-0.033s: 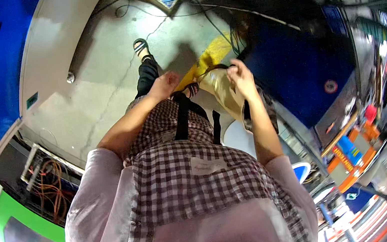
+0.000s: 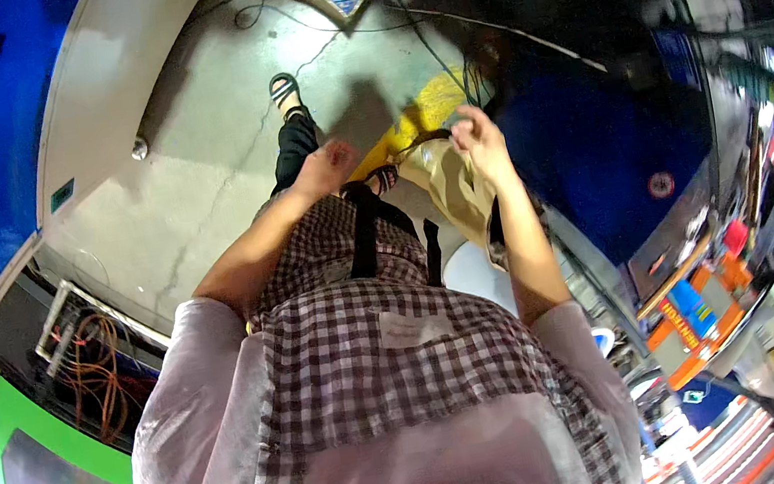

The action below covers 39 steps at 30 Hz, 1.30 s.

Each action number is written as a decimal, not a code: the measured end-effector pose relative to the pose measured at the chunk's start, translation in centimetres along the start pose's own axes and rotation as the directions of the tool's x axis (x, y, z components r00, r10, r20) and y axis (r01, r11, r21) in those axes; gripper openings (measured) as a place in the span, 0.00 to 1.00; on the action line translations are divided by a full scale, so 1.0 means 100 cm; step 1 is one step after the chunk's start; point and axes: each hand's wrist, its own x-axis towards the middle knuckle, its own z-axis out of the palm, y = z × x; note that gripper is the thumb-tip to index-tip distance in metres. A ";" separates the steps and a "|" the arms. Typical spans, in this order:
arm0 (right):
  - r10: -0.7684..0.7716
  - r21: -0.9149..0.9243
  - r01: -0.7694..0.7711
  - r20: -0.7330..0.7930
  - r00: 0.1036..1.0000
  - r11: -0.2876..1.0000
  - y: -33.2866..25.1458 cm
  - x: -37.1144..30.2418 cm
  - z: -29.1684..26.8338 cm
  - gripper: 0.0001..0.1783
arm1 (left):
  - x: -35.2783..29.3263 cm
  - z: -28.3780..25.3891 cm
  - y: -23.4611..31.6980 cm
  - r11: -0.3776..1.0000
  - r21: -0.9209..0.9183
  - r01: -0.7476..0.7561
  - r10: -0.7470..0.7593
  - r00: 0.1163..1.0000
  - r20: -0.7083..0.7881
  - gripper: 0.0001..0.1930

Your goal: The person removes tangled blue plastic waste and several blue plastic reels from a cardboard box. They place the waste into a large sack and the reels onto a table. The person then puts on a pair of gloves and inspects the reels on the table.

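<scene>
My left hand (image 2: 331, 168) hangs in front of my checked apron (image 2: 391, 332), over the floor by my sandalled feet. Its fingers are foreshortened and hard to read, and no object shows in it. Out to the right, my right hand (image 2: 482, 143) is raised with bent fingers apart and nothing visible between them. Just beside it, partly behind the forearm, is a tan, creased, sack-like thing (image 2: 448, 182); whether the hand touches it I cannot tell. A black strap (image 2: 365, 240) hangs down the apron front.
A white and blue cabinet (image 2: 93, 81) stands left. Cables (image 2: 438, 51) cross the floor by a yellow-painted patch (image 2: 441, 102). To the right are a dark blue panel (image 2: 586, 155) and a cluttered area with an orange box (image 2: 672, 349). A green machine (image 2: 7, 429) is lower left.
The right hand has shifted slightly, its fingers drawn in a little more. The surroundings on the right have moved a little in view. The left hand looks almost the same.
</scene>
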 end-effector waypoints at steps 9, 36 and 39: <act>0.138 0.060 -0.140 0.038 0.990 0.988 -0.137 0.254 0.112 0.29 | 0.004 -0.077 -0.065 0.986 0.117 0.122 -0.094 0.970 -0.226 0.12; 0.433 0.778 -0.151 -0.167 0.886 0.609 0.144 0.624 0.199 0.35 | 0.097 -0.097 -0.062 0.832 0.264 0.488 -0.364 0.839 -0.404 0.08; 0.466 0.860 -0.062 -0.213 0.859 0.506 0.073 0.602 0.220 0.26 | 0.103 -0.103 -0.056 0.828 0.256 0.499 -0.383 0.836 -0.393 0.08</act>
